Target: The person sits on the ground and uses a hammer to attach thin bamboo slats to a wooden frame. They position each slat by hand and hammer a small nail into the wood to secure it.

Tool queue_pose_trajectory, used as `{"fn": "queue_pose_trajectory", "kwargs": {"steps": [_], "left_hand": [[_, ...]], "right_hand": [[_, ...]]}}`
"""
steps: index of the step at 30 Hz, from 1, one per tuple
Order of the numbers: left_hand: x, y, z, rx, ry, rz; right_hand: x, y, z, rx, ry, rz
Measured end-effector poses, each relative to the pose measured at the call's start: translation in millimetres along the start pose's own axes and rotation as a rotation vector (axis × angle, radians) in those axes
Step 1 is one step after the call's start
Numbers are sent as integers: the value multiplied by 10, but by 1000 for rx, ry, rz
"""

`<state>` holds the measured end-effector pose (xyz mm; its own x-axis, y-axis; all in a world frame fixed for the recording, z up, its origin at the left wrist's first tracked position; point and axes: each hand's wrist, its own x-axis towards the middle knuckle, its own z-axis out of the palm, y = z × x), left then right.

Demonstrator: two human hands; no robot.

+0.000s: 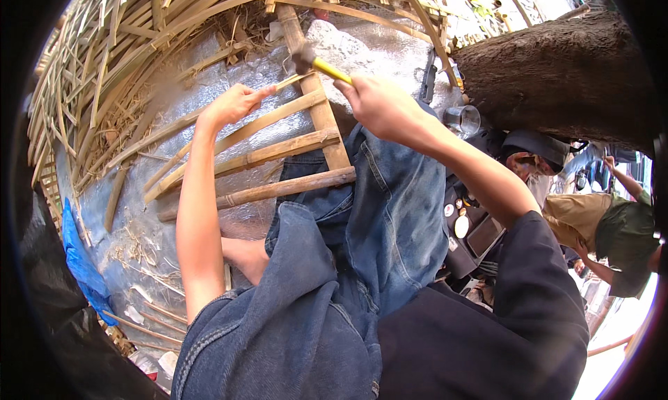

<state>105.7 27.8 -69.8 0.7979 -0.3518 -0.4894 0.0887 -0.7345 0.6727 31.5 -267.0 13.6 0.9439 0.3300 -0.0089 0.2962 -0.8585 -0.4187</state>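
Note:
My right hand (379, 104) grips a hammer with a yellow handle (327, 67); its dark head is raised above a wooden upright (316, 97). My left hand (233, 102) rests on the top bamboo slat (268, 118), fingers pinched near its end beside the upright. Whether it holds a nail I cannot tell. Below lie two further bamboo slats (278, 153), joined to the same upright like rungs. The frame lies on a silver sheet (229, 66), partly under my jeans-clad knees (390, 212).
Piles of split bamboo strips (111, 59) and woven bamboo panels ring the sheet on the left and top. A large tree trunk (563, 73) stands at the right, with a glass (465, 120) by it. Another person (598, 226) sits at the right. A blue cloth (80, 261) lies left.

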Motion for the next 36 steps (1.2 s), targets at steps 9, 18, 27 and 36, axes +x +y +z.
{"fn": "queue_pose_trajectory", "kwargs": {"steps": [9,18,27,36], "left_hand": [[-24,36,-19,-22,-1,-63],[-30,-1,81,12,112,16],[-125,-46,28,25,84,3],[-62,-66,51,-19,67,19]], "right_hand": [[-37,-249,-645,75,25,-138],[395,122,-467,800,-121,271],[575,97,-628,721,-168,245],[509,60,-477,519,39,21]]}}
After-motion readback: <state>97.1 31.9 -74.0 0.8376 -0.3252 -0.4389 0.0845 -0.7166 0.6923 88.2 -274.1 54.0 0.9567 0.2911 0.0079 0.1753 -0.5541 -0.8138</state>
